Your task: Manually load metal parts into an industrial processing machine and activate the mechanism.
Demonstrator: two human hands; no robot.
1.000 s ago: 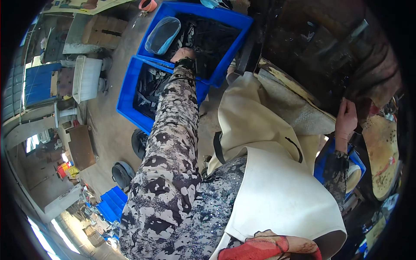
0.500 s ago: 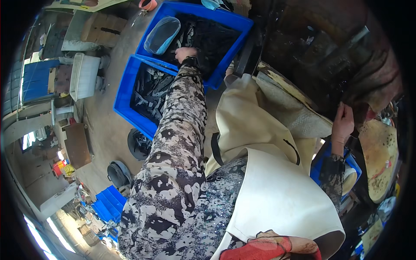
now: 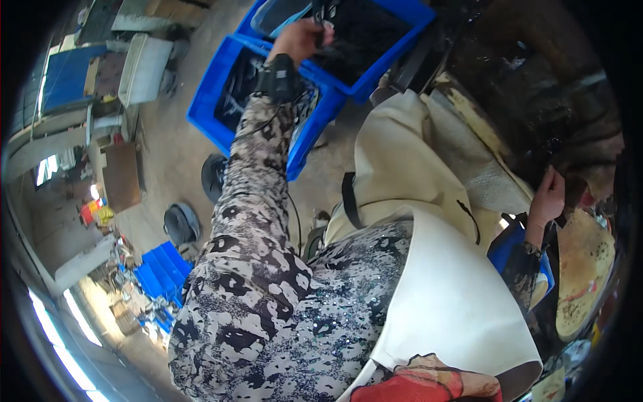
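My left hand [image 3: 298, 41] is raised over the rim of the far blue bin [image 3: 402, 50], its fingers closed round dark strip-like pieces [image 3: 324, 12] that are partly blurred. Below my left wrist stands the near blue bin [image 3: 207, 110], with dark and grey flat strips in it, partly covered by my arm. A clear plastic-lined oval container [image 3: 278, 15] lies in the far bin beside my left hand. My right hand [image 3: 549, 197] is at the edge of a dark, wet-looking work surface [image 3: 516, 87], fingers pressed together; what they hold, if anything, is hidden.
A cream apron [image 3: 449, 288] covers my lap. A worn padded board [image 3: 475, 127] lies along the work surface's edge. On the floor at left are a round dark tub [image 3: 181, 223], blue crates [image 3: 163, 271] and a white bin [image 3: 144, 69]. A stained cream panel [image 3: 584, 268] stands at right.
My left hand has lifted from the strips in the far bin with dark pieces in its fingers. The view has shifted, so the bins sit higher. My right hand keeps its place at the work surface.
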